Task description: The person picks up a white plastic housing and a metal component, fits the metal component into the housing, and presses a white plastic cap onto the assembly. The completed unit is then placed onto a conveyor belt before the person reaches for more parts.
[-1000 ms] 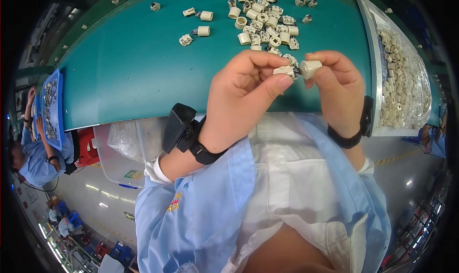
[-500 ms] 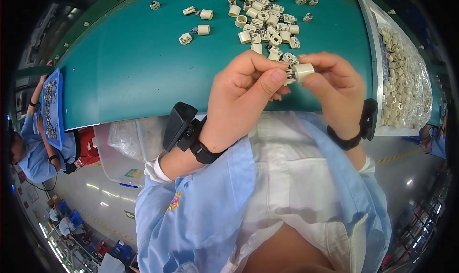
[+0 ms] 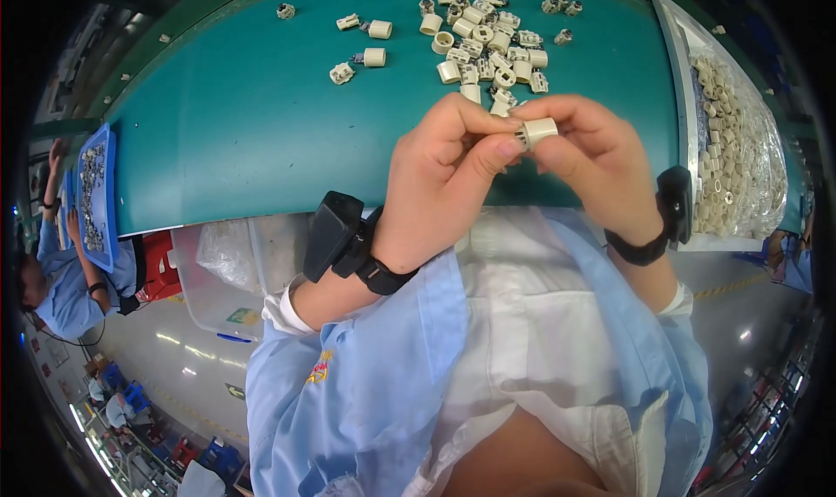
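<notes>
A glossy cream cylindrical cap (image 3: 542, 130) is being pinched between the fingers of the right hand (image 3: 601, 153); at its left end, a cream slotted insert (image 3: 522, 137) is being clamped by the left hand (image 3: 446, 166). Beyond the fingers, heaped cream plastic parts (image 3: 499, 42) are being borne by a green worktop (image 3: 244, 114).

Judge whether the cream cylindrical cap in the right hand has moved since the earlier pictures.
Yes. The cream cylindrical cap has moved left, away from the white tray.

A glossy grey floor (image 3: 161, 371) carries a yellow line (image 3: 731, 285), with a red stool (image 3: 159, 269) standing at left.
</notes>
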Demonstrator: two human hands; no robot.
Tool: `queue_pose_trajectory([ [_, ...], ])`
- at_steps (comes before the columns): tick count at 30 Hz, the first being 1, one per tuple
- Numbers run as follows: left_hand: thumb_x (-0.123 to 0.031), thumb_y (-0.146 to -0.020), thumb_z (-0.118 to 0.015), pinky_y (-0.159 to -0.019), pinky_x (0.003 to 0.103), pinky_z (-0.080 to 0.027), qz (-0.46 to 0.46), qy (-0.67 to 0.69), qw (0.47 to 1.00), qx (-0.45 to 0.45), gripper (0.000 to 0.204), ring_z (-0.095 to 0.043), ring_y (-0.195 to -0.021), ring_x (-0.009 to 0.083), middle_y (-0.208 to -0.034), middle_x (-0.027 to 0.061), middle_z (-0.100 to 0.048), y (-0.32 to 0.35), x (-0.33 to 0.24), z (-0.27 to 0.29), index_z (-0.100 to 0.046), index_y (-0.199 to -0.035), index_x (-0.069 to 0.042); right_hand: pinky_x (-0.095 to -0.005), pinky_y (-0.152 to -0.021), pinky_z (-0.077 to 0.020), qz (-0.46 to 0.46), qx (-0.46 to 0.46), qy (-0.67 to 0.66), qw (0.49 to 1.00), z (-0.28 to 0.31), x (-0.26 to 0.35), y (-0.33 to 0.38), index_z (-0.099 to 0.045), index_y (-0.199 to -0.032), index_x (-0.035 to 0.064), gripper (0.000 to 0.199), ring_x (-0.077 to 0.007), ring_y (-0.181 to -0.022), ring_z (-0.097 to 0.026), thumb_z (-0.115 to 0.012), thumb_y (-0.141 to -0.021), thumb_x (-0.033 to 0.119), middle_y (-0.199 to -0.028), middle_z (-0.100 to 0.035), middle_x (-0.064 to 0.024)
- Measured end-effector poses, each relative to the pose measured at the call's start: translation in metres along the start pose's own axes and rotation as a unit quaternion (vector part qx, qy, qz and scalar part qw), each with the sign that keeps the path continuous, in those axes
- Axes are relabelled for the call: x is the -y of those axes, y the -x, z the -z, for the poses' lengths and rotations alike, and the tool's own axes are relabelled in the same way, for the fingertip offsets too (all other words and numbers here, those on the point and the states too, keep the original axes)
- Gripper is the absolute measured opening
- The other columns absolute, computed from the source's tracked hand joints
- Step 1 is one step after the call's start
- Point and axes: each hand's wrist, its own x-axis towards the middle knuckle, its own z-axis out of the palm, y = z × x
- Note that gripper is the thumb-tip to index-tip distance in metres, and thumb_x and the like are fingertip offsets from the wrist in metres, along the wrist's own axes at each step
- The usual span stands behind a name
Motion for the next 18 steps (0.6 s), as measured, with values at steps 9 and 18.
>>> queue_pose_trajectory([
  [9, -0.008, -0.082, -0.053, -0.062, 0.020, -0.044, 0.018, 0.187, 0.982, 0.025, 0.016, -0.054, -0.071, 0.0098, -0.082, 0.0067, -0.056, -0.015, -0.001, 0.006, -0.042, -0.093, -0.003, -0.0209, -0.070, -0.0428, 0.096, 0.062, 0.345, 0.932, 0.002, 0.026, -0.019, -0.054, -0.098, -0.0017, 0.027, -0.0107, -0.080, -0.054, -0.059, -0.072, 0.002, -0.089, -0.057, -0.0060],
  [18, -0.010, -0.083, -0.052, -0.064, 0.023, -0.043, -0.026, 0.133, 0.986, -0.095, 0.014, -0.052, -0.072, 0.0105, -0.082, 0.0067, -0.056, -0.041, -0.005, 0.032, -0.046, -0.093, -0.002, -0.0224, -0.062, -0.0441, 0.199, -0.134, 0.548, 0.802, 0.057, 0.071, -0.136, -0.058, -0.086, 0.0003, 0.021, -0.0091, -0.069, -0.055, -0.059, -0.073, 0.017, -0.073, -0.059, -0.0051],
])
